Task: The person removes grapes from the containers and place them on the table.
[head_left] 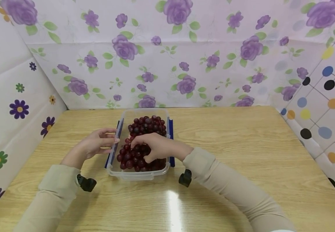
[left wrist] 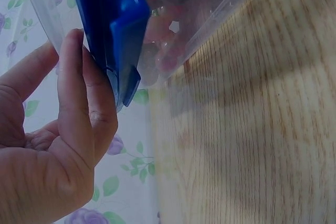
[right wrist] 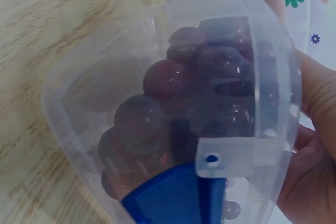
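Note:
A clear plastic container [head_left: 113, 162] with blue side latches stands on the table, holding dark red grapes [head_left: 147, 124]. My left hand [head_left: 93, 141] touches its left side with extended fingers near the rim. In the left wrist view the fingers [left wrist: 72, 72] lie against the wall beside a blue latch [left wrist: 118, 19]. My right hand [head_left: 155, 146] reaches over the right rim, bent above the front grapes, with thumb and fingers spread apart. Its fingertips are partly hidden among the grapes. In the right wrist view grapes [right wrist: 139, 119] show through the wall, with another blue latch [right wrist: 173, 198] hanging down.
The wood-grain table [head_left: 228, 145] extends around the container. A floral sheet [head_left: 161, 64] rises behind the table, with patterned sheets on the left [head_left: 8, 129] and right [head_left: 318, 106]. Small black cameras [head_left: 87, 183] sit on both wrists.

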`<state>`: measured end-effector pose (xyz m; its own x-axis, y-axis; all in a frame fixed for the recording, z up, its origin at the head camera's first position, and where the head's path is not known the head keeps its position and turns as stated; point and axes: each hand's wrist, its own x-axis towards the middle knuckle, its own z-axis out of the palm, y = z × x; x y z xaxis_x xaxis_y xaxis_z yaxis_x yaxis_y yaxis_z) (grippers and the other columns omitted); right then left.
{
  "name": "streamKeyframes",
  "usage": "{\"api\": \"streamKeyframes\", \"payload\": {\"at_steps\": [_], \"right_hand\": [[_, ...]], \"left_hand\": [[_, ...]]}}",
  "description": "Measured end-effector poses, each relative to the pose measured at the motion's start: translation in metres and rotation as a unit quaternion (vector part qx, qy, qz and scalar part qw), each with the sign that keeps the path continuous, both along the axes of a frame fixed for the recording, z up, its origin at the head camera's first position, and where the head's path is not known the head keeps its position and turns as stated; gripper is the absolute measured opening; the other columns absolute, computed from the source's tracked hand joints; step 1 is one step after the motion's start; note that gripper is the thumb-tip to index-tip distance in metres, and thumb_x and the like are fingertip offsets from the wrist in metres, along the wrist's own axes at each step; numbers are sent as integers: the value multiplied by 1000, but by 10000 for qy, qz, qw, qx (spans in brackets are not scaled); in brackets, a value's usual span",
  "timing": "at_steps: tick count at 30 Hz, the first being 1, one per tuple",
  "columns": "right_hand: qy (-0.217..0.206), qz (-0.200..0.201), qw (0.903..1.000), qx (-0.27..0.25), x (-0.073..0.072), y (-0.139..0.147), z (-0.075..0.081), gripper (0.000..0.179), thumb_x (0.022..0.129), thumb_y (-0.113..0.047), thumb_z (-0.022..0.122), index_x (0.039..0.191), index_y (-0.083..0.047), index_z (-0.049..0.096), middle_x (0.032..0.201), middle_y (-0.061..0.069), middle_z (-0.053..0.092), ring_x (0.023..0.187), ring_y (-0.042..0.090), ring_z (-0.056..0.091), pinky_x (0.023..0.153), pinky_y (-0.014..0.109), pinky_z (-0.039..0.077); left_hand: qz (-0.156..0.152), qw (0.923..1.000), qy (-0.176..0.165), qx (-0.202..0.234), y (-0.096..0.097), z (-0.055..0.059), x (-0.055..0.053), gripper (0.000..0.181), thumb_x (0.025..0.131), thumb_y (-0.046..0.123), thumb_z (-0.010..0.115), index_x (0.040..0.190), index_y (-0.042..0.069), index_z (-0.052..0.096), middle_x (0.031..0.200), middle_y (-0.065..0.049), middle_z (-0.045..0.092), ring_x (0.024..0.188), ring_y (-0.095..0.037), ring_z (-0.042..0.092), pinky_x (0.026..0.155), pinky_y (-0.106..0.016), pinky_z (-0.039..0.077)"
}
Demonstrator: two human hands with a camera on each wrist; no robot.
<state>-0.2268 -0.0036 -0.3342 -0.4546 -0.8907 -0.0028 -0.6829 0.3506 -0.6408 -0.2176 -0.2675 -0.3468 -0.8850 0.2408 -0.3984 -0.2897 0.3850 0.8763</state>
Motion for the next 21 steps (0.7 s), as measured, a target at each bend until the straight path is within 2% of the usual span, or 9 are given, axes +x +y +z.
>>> {"api": "streamKeyframes", "payload": {"at_steps": [11,21], "right_hand": [[116,51,9999,-96,0,3,9,50,78,5,65,125,-9,54,133,2,54,104,12,49,80,21,40],[78,94,9995,-276,0,9,16,51,79,3,64,128,-9,53,134,3,53,98,14,46,76,23,38]], "left_hand": [[2,10000,22,2,-1,0,-1,73,94,23,61,150,4,18,150,-28,21,133,-46,31,90,-33,52],[5,10000,37,-12,-1,-2,-1,72,94,21,60,150,3,18,151,-28,20,133,-46,31,91,-35,51]]}}
